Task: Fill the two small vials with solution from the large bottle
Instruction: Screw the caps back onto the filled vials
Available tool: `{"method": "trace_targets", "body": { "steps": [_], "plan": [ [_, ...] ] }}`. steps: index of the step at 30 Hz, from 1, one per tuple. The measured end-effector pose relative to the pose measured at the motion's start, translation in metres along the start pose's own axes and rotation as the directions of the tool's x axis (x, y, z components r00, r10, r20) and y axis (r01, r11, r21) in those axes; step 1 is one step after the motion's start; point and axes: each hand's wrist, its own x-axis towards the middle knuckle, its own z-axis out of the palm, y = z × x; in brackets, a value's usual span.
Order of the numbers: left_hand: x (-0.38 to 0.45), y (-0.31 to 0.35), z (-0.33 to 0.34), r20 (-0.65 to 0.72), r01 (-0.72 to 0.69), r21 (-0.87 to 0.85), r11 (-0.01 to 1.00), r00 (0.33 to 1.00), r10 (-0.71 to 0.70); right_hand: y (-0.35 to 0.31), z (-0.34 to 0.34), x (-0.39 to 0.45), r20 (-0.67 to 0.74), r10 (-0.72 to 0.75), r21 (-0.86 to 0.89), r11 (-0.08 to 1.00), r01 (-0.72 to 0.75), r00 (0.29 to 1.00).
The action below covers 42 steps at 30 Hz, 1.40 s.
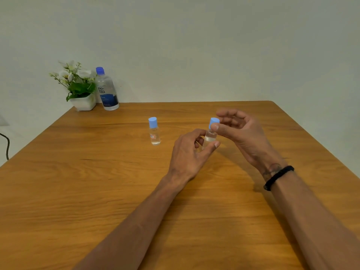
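Bare table (97, 191) lies open on the left; only 1 capped vial (154, 131) stands mid-table.

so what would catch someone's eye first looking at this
Most likely the two hands at centre: the left hand holds a small vial while the right hand pinches its blue cap. Next, the second capped vial standing alone to the left, and the large bottle beside a potted plant at the far left corner.

Bare forearms, no sleeves — a black braided band (278, 177) circles the right wrist.
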Motion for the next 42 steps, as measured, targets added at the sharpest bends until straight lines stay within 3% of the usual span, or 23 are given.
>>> {"method": "trace_targets", "body": {
  "steps": [6,11,17,20,27,29,33,35,39,42],
  "plan": [
    [0.000,0.000,0.001,-0.004,-0.005,0.008,1.000,1.000,0.005,-0.001,-0.004,0.001,0.085,0.048,0.083,0.995,-0.055,0.995],
    [-0.001,-0.003,0.002,0.030,-0.033,0.062,0.998,0.999,0.031,0.005,0.001,0.001,-0.040,0.011,-0.020,1.000,-0.012,0.999],
    [0.000,-0.003,0.001,-0.002,-0.009,0.019,1.000,1.000,0.009,-0.003,-0.003,0.000,0.146,0.068,0.113,0.990,-0.084,0.987],
    [0.000,-0.002,0.000,-0.007,-0.013,0.014,1.000,1.000,0.013,-0.002,-0.003,0.000,0.123,0.076,0.110,0.990,-0.090,0.989],
    [-0.002,-0.003,0.003,-0.013,-0.037,0.105,0.994,0.999,0.039,0.007,0.006,0.002,-0.093,0.001,0.023,1.000,0.002,0.996],
    [-0.002,-0.003,0.003,-0.034,-0.025,0.097,0.995,0.999,0.028,0.007,0.008,0.002,-0.066,-0.001,0.047,0.999,0.004,0.998],
    [0.002,-0.004,0.001,-0.077,0.021,0.034,0.999,0.997,-0.018,0.003,0.003,0.002,0.114,0.066,0.131,0.988,-0.081,0.991],
    [0.002,-0.004,0.001,-0.076,0.027,0.024,0.999,0.997,-0.025,0.005,0.002,0.001,0.113,0.075,0.127,0.988,-0.089,0.991],
    [0.001,-0.004,0.001,-0.070,0.028,0.028,0.999,0.997,-0.026,0.007,0.005,0.001,-0.017,0.021,0.038,0.999,-0.021,1.000],
    [0.001,-0.004,0.001,-0.069,0.026,0.030,0.999,0.997,-0.024,0.006,0.002,0.002,0.027,0.032,0.095,0.995,-0.035,0.999]
  ]
}}
